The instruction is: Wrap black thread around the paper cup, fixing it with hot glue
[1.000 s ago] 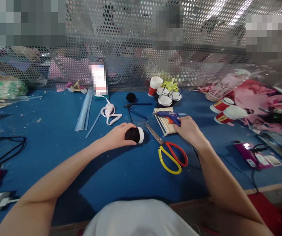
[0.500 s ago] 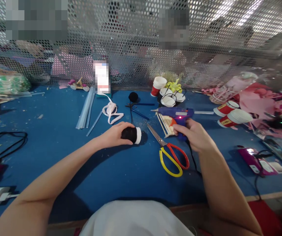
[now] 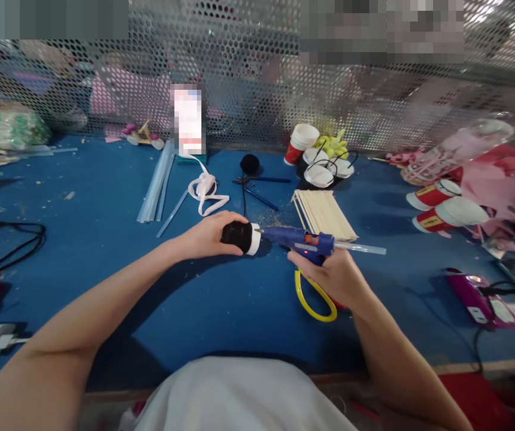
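My left hand (image 3: pixel 206 235) is wrapped round a small cup (image 3: pixel 236 236) lying on its side, covered in black yarn except for a white band at its right end. In my right hand (image 3: pixel 341 274) is a blue hot glue gun (image 3: pixel 297 240), its red light on and a clear glue stick out of the back. The gun's nozzle is at the white band; whether it touches cannot be made out. Beneath the right hand lie scissors (image 3: pixel 310 299), mostly hidden except the yellow handle. A black strand runs from the cup towards a yarn ball (image 3: pixel 250 164).
Wooden sticks (image 3: pixel 327 212) lie beyond the gun. White ribbon (image 3: pixel 204 188) and clear glue sticks (image 3: pixel 154 188) are left of centre. Black-and-white cups (image 3: pixel 320 175) stand at the back, and red paper cups (image 3: pixel 448 215) lie right. A perforated metal screen (image 3: pixel 248 114) borders the table.
My right hand has brought the glue gun left and towards me, from above the wooden sticks to the cup's white band. The left hand keeps its hold on the cup.
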{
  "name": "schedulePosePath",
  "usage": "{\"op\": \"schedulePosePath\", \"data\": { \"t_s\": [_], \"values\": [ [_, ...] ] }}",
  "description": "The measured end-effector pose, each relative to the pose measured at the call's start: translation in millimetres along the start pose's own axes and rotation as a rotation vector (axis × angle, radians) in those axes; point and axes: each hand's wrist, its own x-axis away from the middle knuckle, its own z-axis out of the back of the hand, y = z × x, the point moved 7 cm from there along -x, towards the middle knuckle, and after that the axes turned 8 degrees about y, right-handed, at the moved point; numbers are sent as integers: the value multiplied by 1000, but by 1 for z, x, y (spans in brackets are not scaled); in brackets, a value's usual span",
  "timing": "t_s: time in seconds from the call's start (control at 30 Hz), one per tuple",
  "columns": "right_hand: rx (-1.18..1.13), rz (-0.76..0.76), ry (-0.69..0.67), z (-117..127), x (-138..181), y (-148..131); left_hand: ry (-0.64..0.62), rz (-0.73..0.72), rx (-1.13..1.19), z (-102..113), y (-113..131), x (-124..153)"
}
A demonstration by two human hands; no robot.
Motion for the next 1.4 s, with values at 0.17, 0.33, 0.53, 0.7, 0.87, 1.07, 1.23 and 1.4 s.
{"op": "schedulePosePath", "data": {
  "t_s": [0.17,0.33,0.53,0.7,0.87,1.07,1.23,1.4],
  "values": [
    [117,86,-3,-2,3,-4,10,-25,-21,0,3,-1],
    [166,160,14,-3,5,-7,11,-18,-41,0,3,-2],
    [153,198,-37,-6,7,-9,19,15,-49,2,3,-2],
    [196,183,-35,-2,5,-15,10,-13,-45,1,5,-1],
    [195,224,-88,-1,8,-26,4,13,-68,0,2,-2],
    [205,225,-45,1,6,-26,0,-11,-64,-1,5,-1],
    [207,250,-101,-2,9,-28,3,4,-78,-1,3,0],
    [265,256,-55,-1,6,-28,-2,-5,-77,-2,2,0]
  ]
}}
